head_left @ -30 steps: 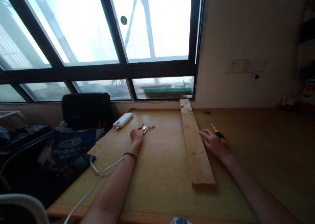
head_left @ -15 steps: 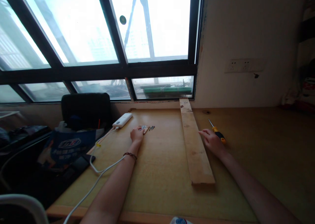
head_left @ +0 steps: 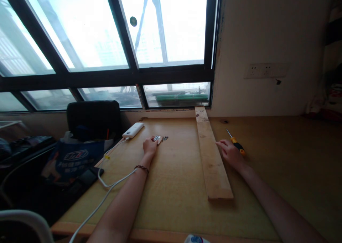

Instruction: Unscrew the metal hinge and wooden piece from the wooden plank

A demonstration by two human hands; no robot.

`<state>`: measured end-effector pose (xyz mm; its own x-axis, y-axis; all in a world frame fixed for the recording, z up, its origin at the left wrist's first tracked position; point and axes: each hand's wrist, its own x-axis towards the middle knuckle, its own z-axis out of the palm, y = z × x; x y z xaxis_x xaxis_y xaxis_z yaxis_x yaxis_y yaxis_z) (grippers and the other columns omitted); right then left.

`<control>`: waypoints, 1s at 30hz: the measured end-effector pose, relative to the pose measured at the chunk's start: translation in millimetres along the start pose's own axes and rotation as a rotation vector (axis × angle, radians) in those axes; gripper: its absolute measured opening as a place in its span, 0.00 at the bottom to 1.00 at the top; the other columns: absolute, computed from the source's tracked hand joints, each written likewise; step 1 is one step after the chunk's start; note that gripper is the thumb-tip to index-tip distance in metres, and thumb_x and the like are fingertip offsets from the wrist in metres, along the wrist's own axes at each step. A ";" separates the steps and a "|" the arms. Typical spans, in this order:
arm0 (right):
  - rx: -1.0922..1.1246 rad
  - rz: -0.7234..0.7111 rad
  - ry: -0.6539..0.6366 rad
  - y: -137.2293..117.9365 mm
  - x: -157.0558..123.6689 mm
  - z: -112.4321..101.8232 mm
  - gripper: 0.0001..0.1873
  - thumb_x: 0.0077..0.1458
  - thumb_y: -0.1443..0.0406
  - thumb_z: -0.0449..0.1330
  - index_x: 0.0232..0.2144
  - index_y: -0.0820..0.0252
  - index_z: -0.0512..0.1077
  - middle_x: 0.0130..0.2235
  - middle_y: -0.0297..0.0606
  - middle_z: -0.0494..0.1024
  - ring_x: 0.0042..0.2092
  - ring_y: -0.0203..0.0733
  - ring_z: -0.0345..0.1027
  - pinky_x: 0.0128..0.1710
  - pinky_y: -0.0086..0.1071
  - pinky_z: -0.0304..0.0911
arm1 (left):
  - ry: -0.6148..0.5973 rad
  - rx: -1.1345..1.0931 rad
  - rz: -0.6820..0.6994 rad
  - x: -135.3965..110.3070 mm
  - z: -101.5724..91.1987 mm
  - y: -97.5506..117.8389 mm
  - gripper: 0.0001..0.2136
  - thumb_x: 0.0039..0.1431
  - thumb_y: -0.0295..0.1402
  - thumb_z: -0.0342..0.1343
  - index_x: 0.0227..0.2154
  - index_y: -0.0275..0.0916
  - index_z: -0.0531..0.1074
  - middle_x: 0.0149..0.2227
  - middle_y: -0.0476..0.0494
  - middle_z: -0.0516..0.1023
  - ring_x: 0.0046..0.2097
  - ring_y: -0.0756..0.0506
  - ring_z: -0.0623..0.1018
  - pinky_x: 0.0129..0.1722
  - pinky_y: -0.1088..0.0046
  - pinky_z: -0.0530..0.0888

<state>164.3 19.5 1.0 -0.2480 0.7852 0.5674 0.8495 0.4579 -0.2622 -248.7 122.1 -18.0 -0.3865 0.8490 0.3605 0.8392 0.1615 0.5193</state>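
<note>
My left hand rests on the table with its fingers closed at a small shiny metal plate, perhaps a hinge; its exact shape is too small to make out. Several screws lie just right of that plate. On the right, my right hand has its index finger stretched out, the tip at the long edge of a flat wooden board. A yellow and black screwdriver lies right behind this hand, its shaft pointing to the window.
A white power bank with a white cable sits at the left edge of the wooden table. Left of the table stand a black chair and a blue bag. The board's far end reaches the window sill.
My left hand has shifted very slightly to the right along with the metal plate. My right hand and the board stay where they were.
</note>
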 end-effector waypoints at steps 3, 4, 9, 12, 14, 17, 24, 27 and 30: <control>-0.008 0.002 -0.008 0.5 -0.1 0.5 0.23 0.49 0.75 0.46 0.46 0.56 0.67 0.42 0.40 0.69 0.44 0.42 0.64 0.44 0.35 0.62 | -0.008 -0.013 -0.026 1.1 1.5 -1.6 0.15 0.46 0.34 0.52 0.38 0.36 0.74 0.38 0.39 0.77 0.39 0.43 0.74 0.37 0.73 0.67; -0.013 0.001 -0.014 0.7 -0.1 0.5 0.23 0.49 0.75 0.46 0.46 0.57 0.67 0.42 0.41 0.69 0.44 0.42 0.64 0.45 0.35 0.62 | -0.007 -0.013 -0.032 1.6 2.1 -1.9 0.16 0.46 0.34 0.52 0.39 0.36 0.73 0.38 0.39 0.77 0.39 0.43 0.74 0.37 0.73 0.67; -0.017 0.002 -0.036 1.0 -0.1 0.0 0.24 0.49 0.75 0.46 0.47 0.57 0.66 0.42 0.41 0.69 0.44 0.42 0.64 0.44 0.34 0.61 | -0.014 0.095 0.038 2.7 5.2 0.2 0.20 0.46 0.43 0.51 0.38 0.35 0.73 0.37 0.38 0.76 0.42 0.40 0.72 0.42 0.68 0.64; -0.011 0.000 -0.036 0.8 -0.4 -0.1 0.24 0.49 0.75 0.45 0.47 0.57 0.66 0.43 0.41 0.68 0.44 0.42 0.64 0.45 0.34 0.61 | -0.017 0.155 0.076 2.4 7.2 1.8 0.25 0.46 0.51 0.48 0.38 0.35 0.72 0.37 0.36 0.74 0.44 0.38 0.69 0.45 0.65 0.61; -0.010 0.000 -0.034 0.7 -0.6 0.1 0.24 0.49 0.75 0.45 0.47 0.57 0.66 0.43 0.41 0.68 0.44 0.42 0.64 0.44 0.34 0.61 | -0.018 0.179 0.077 2.2 8.6 2.1 0.26 0.47 0.51 0.47 0.39 0.34 0.72 0.38 0.35 0.73 0.45 0.37 0.68 0.46 0.64 0.60; -0.013 0.004 -0.026 1.1 -0.7 0.8 0.24 0.49 0.75 0.46 0.47 0.56 0.67 0.43 0.41 0.68 0.44 0.42 0.64 0.44 0.33 0.61 | -0.025 0.210 0.083 1.8 10.2 2.2 0.25 0.49 0.49 0.46 0.40 0.33 0.71 0.39 0.33 0.72 0.46 0.37 0.67 0.46 0.63 0.59; -0.007 0.008 -0.028 1.3 -0.5 0.8 0.23 0.49 0.75 0.46 0.47 0.57 0.67 0.43 0.41 0.69 0.44 0.42 0.64 0.45 0.34 0.60 | 0.024 0.271 0.119 -2.5 12.4 5.7 0.24 0.53 0.46 0.44 0.41 0.30 0.69 0.40 0.30 0.70 0.44 0.37 0.66 0.45 0.60 0.59; -0.003 0.017 -0.028 0.9 -0.6 0.3 0.24 0.48 0.76 0.46 0.47 0.56 0.67 0.43 0.40 0.69 0.44 0.41 0.64 0.44 0.34 0.61 | 0.053 0.258 0.108 -4.4 10.3 8.5 0.24 0.53 0.46 0.45 0.41 0.29 0.69 0.40 0.29 0.70 0.44 0.36 0.66 0.45 0.59 0.60; 0.001 0.022 -0.015 0.8 -0.7 0.6 0.26 0.47 0.77 0.46 0.46 0.56 0.67 0.43 0.40 0.70 0.44 0.41 0.64 0.45 0.33 0.61 | 0.215 0.200 0.189 -7.5 3.6 14.1 0.24 0.54 0.46 0.45 0.42 0.26 0.67 0.44 0.27 0.67 0.47 0.36 0.65 0.47 0.59 0.59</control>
<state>164.9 19.6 -0.1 -0.2358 0.8012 0.5500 0.8546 0.4404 -0.2751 -232.7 119.8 -16.2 -0.2708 0.7510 0.6022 0.9538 0.1248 0.2733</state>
